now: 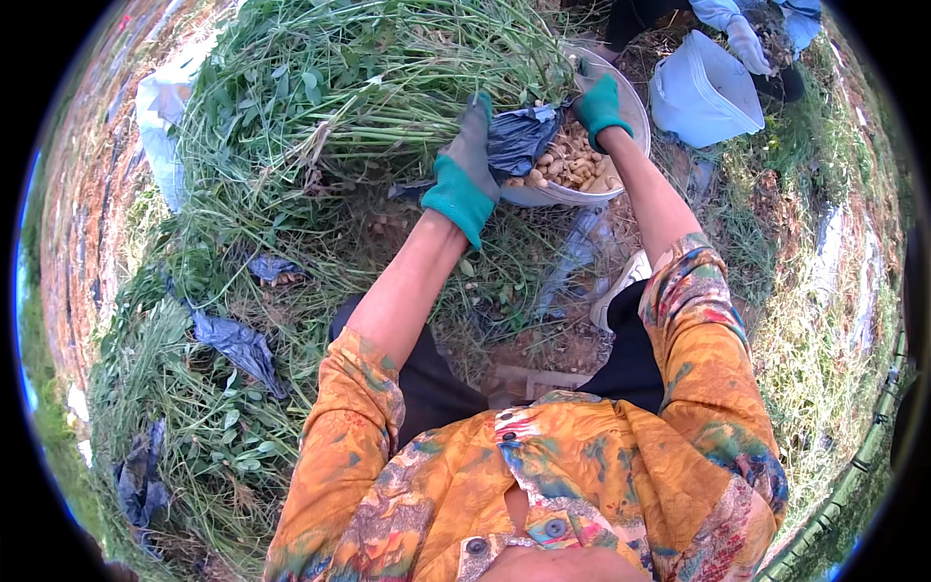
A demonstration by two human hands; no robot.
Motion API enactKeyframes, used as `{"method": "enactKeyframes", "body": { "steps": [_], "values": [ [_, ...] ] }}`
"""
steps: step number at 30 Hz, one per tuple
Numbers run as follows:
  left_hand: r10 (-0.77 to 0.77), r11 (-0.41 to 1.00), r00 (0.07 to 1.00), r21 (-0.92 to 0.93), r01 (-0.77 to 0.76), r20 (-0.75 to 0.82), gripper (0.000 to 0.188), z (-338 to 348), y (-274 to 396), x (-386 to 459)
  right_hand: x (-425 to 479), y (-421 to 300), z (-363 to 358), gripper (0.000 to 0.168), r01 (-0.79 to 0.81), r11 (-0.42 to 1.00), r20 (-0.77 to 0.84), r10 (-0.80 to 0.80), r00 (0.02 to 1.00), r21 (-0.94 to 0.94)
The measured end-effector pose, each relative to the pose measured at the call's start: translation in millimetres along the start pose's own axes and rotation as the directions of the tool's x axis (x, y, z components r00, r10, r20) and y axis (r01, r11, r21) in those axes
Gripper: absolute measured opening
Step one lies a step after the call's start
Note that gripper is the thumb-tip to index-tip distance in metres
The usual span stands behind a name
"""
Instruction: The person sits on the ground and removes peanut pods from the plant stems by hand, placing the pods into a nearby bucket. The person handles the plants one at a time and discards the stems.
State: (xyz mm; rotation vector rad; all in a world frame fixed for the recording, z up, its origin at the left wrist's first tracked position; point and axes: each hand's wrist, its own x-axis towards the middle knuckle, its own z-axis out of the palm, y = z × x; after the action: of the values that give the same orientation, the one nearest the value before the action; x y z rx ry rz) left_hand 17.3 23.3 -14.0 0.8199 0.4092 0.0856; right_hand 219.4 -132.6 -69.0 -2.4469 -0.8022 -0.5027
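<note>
My left hand [469,156], in a grey-and-green work glove, grips the stems of a bundle of peanut plants [393,131]. A crumpled piece of black plastic film [524,142] hangs beside that hand, over a white tub [638,109]. Peanuts in their shells [574,160] lie in the tub. My right hand [600,102], gloved alike, is over the tub at the root end of the plants. Its fingertips are partly hidden among roots and pods, so its hold is unclear.
Peanut plants [240,415] are heaped at the left, with scraps of black film [236,349] among them. A white bucket [698,91] stands at the upper right. Beside it, another person's gloved hand [745,47] is near a clump of roots [772,36]. A white sack [160,131] lies far left.
</note>
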Motion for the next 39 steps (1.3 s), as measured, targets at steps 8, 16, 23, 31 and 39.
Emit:
{"method": "enactKeyframes", "body": {
  "steps": [8, 16, 23, 31, 39],
  "values": [
    [0.146, 0.938, 0.926, 0.347, -0.017, -0.348, 0.063, 20.0, 2.1, -2.6, 42.7, -17.1, -4.8, 0.030, -0.015, 0.961, 0.465, 0.147, 0.873, -0.276],
    [-0.092, 0.941, 0.988, -0.336, 0.046, -0.124, 0.060, 7.5, 28.7, 2.9, -44.9, -34.0, 11.5, 0.060, -0.495, -0.551, 0.695, 0.236, 0.679, 0.671],
    [-0.107, 0.951, 0.991, -0.299, 0.079, -0.077, 0.058, 11.8, 22.5, 6.0, -8.8, -56.9, -51.1, 0.063, -0.604, -0.358, 0.701, 0.311, 0.642, 0.712],
    [0.011, 0.999, 0.980, 0.053, -0.001, -0.197, 0.055, 23.4, 5.0, -17.1, -9.5, -29.4, 19.3, 0.031, -0.435, 0.889, 0.178, 0.409, 0.895, 0.144],
    [0.326, 0.940, 0.943, 0.085, -0.330, 0.065, 0.066, -5.0, -27.1, 8.8, 14.9, 50.0, 4.2, 0.045, -0.310, 0.920, 0.391, 0.384, 0.836, -0.240]
  ]
}}
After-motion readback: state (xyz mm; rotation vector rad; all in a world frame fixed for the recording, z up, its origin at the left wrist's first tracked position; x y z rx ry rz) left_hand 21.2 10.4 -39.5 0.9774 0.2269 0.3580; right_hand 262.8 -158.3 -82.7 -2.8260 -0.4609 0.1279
